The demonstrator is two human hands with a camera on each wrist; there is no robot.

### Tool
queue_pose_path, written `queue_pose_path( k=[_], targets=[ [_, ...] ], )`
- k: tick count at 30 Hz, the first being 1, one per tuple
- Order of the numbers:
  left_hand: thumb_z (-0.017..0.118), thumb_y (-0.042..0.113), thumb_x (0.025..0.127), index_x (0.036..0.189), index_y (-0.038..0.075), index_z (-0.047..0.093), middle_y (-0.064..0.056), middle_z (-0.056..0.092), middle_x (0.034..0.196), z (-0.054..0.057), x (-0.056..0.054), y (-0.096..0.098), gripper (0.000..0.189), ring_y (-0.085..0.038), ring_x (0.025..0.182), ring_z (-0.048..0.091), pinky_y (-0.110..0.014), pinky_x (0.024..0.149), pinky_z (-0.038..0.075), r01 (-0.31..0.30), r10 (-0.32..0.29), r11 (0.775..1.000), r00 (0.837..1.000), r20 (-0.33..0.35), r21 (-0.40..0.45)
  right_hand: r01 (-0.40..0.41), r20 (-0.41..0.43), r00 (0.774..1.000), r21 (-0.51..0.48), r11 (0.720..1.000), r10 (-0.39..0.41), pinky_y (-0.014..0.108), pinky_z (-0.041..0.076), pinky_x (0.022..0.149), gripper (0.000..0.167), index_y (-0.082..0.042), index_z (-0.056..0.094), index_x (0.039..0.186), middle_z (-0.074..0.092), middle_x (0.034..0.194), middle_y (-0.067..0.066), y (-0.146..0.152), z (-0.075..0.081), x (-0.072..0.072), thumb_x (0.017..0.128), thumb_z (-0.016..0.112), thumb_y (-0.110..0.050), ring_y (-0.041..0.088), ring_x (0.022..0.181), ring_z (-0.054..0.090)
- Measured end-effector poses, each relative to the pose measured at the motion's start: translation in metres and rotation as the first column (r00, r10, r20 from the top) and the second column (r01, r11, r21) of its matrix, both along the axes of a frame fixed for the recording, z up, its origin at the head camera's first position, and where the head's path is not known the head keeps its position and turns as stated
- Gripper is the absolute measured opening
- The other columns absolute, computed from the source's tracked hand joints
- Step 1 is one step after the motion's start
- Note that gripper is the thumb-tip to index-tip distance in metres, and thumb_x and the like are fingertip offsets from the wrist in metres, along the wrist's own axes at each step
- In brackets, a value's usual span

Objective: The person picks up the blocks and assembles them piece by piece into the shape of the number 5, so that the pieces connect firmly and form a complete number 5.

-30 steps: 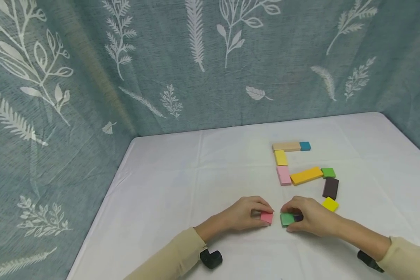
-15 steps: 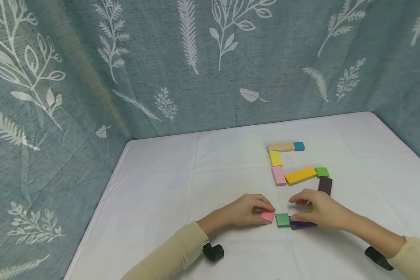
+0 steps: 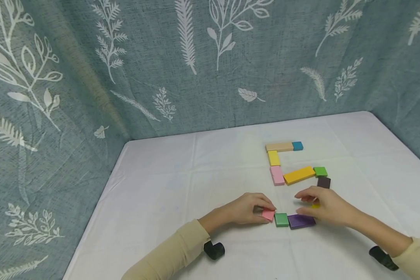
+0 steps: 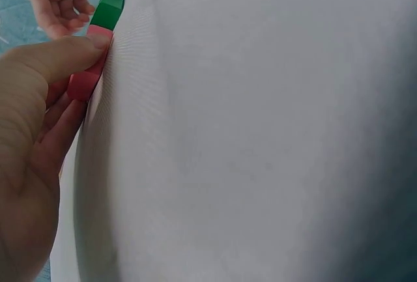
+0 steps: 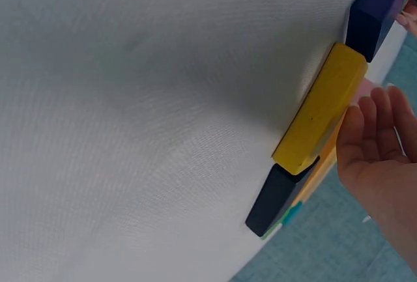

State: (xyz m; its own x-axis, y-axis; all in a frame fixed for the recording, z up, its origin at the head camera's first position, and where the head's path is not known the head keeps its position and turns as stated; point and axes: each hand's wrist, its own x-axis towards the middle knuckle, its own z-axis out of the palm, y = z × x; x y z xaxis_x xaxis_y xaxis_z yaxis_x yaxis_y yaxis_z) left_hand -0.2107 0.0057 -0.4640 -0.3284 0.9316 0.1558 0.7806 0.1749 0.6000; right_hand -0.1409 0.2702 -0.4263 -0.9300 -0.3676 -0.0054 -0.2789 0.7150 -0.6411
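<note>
At the front of the block row, my left hand (image 3: pixel 246 210) pinches a red-pink block (image 3: pixel 268 215) between thumb and fingers. That block lies against or very near a green block (image 3: pixel 281 220), as the left wrist view also shows. To the right of the green one lies a purple block (image 3: pixel 301 221). My right hand (image 3: pixel 327 206) hovers over the row's right end with fingers loosely extended and nothing held. Below it a yellow block (image 5: pixel 322 109) is mostly hidden in the head view but plain in the right wrist view.
Farther back the line continues with a dark block (image 3: pixel 324 182), a light green block (image 3: pixel 320 171), an orange block (image 3: pixel 299 175), a pink block (image 3: pixel 277 175), a pale yellow block (image 3: pixel 274 158), a wood-coloured block (image 3: pixel 279 147) and a blue block (image 3: pixel 298 146). All lie on a white tablecloth (image 3: pixel 161 175).
My right hand has let go of the green block and drawn back to the right, uncovering the purple block. The left hand's red-pink block has moved closer to the green block.
</note>
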Motion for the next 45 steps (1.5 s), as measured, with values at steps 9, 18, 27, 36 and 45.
queue_pose_path(
  k=[9,18,27,36,45],
  targets=[
    [0.076,0.01,0.082,0.115,0.002,0.068,-0.006,0.064,0.113,0.0008,0.0016,0.0003,0.035,-0.007,0.106,0.055,-0.012,0.093,0.037,-0.033,0.034,0.999,0.999,0.043,-0.03,0.017,0.009,1.0,-0.012,1.0,-0.017,0.029,0.05,0.077,0.038,-0.005,0.066,0.111,0.065,0.101,-0.003,0.0005,-0.0006,-0.0004,0.083,0.074,-0.03,0.015,0.089,0.057],
    [0.075,0.008,0.082,0.114,0.002,0.068,-0.007,0.064,0.112,-0.0005,0.0023,0.0001,0.034,-0.008,0.106,0.056,-0.013,0.092,0.038,-0.032,0.033,0.999,0.998,0.049,-0.012,0.002,-0.013,1.0,-0.022,1.0,-0.002,0.028,0.05,0.076,0.037,-0.004,0.067,0.11,0.065,0.1,-0.004,0.0003,-0.002,0.0,0.084,0.074,-0.029,0.014,0.088,0.058],
    [0.076,0.01,0.082,0.114,0.002,0.068,-0.006,0.065,0.111,-0.0023,0.0019,0.0,0.035,-0.009,0.105,0.056,-0.012,0.092,0.038,-0.023,0.023,1.0,1.0,0.018,0.001,0.007,-0.005,1.0,-0.032,0.999,-0.008,0.028,0.05,0.076,0.037,-0.004,0.066,0.11,0.064,0.099,-0.004,-0.0007,-0.0008,0.0018,0.084,0.073,-0.029,0.014,0.087,0.057],
    [0.076,0.011,0.082,0.116,0.003,0.067,-0.006,0.064,0.111,-0.0023,0.0023,-0.0006,0.036,-0.008,0.105,0.056,-0.012,0.092,0.037,-0.03,0.03,1.0,1.0,0.002,0.004,0.009,-0.01,1.0,-0.021,1.0,-0.009,0.028,0.05,0.076,0.037,-0.005,0.066,0.111,0.064,0.1,-0.004,-0.0004,-0.0007,0.0016,0.084,0.073,-0.029,0.014,0.088,0.058],
    [0.073,0.018,0.085,0.119,0.004,0.066,-0.005,0.064,0.114,0.003,0.0036,-0.0077,0.037,-0.007,0.109,0.054,-0.015,0.095,0.037,-0.107,0.108,0.993,0.994,-0.01,0.053,0.009,-0.054,0.998,-0.015,1.0,-0.009,0.03,0.05,0.076,0.036,-0.005,0.065,0.111,0.064,0.102,-0.002,0.0011,0.0004,0.0014,0.084,0.074,-0.027,0.017,0.091,0.058]
  ],
)
